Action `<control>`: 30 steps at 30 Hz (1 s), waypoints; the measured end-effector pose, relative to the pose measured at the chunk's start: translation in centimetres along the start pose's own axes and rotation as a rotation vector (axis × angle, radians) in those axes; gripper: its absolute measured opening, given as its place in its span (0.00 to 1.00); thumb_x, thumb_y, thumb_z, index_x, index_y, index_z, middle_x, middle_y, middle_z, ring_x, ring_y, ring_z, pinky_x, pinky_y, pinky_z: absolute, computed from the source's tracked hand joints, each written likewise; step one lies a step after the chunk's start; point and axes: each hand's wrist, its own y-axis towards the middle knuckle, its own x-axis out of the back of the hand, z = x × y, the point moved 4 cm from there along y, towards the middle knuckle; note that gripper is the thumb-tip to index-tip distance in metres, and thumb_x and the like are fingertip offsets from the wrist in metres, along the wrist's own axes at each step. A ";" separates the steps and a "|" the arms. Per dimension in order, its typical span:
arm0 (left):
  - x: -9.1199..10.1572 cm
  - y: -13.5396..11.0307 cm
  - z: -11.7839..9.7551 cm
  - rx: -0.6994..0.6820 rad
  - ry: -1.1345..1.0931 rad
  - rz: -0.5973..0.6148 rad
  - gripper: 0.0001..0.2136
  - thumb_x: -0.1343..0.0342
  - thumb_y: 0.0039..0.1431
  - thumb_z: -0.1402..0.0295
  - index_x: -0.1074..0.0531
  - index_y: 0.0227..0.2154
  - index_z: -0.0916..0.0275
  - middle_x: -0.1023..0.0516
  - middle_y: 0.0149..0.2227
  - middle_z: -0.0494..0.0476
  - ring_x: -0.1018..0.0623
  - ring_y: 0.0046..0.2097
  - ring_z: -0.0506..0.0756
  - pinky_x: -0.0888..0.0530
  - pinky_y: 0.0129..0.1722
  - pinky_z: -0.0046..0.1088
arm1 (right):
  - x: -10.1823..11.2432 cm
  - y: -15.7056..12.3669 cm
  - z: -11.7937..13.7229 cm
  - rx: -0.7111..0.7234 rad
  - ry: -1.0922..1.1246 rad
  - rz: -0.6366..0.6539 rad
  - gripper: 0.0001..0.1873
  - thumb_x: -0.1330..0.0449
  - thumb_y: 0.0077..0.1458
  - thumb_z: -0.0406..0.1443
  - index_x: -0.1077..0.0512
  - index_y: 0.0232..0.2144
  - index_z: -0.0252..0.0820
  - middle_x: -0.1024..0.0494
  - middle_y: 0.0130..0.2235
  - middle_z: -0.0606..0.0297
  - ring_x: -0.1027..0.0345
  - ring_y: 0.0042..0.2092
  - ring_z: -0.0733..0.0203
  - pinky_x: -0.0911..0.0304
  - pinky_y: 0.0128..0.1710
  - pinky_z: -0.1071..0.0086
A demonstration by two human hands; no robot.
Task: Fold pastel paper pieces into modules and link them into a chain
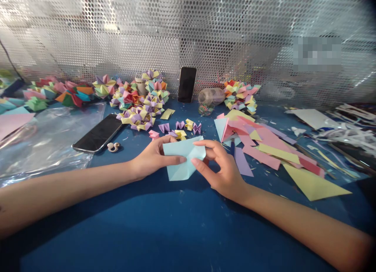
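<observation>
Fingers (203, 171) on lt-blue paper (185, 148); purple/yellow pcs (164, 127) behind, scraps (272, 140) R.

Here's my left hand (154, 156), some fingertips tucked from view behind the pale blue sheet (179, 148), and my right hand's (225, 168) lower fingers curl mostly out of sight! My left forearm (67, 191) is cut off at the left, my right forearm (308, 223) at the lower right; up on the mesh panel (132, 37), a pixelated patch (317, 53) defeats me, shapes behind the holes blur, and the clear container's (206, 108) bits are too tiny to name
</observation>
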 end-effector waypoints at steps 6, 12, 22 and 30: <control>-0.3 -0.2 -0.1 0.014 0.003 0.071 0.15 0.36 0.42 0.72 0.40 0.27 0.63 0.34 0.24 0.45 0.32 0.25 0.47 0.35 0.24 0.21 | 0.1 -0.2 0.2 0.004 0.027 0.024 0.17 0.51 0.61 0.36 0.40 0.52 0.49 0.34 0.19 0.74 0.39 0.20 0.67 0.42 0.21 0.71; -0.4 -0.1 0.0 0.018 -0.012 0.062 0.15 0.36 0.42 0.72 0.39 0.28 0.63 0.32 0.24 0.46 0.31 0.25 0.47 0.34 0.24 0.21 | 0.2 -0.1 0.1 0.006 0.026 0.023 0.21 0.52 0.62 0.36 0.43 0.57 0.49 0.34 0.19 0.74 0.38 0.20 0.68 0.40 0.21 0.71; 0.4 0.0 0.2 -0.017 -0.106 -0.079 0.13 0.35 0.43 0.71 0.36 0.29 0.63 0.30 0.28 0.47 0.28 0.28 0.47 0.30 0.29 0.22 | -0.4 0.1 0.6 0.169 -0.046 0.050 0.33 0.43 0.54 0.30 0.48 0.60 0.48 0.27 0.25 0.72 0.32 0.27 0.66 0.32 0.35 0.68; 0.2 -0.1 0.2 0.001 -0.140 -0.058 0.14 0.35 0.44 0.71 0.36 0.30 0.63 0.29 0.28 0.47 0.28 0.28 0.47 0.29 0.29 0.23 | -0.4 0.2 0.6 0.103 0.036 0.083 0.32 0.45 0.56 0.31 0.50 0.60 0.47 0.29 0.23 0.74 0.32 0.26 0.67 0.32 0.35 0.67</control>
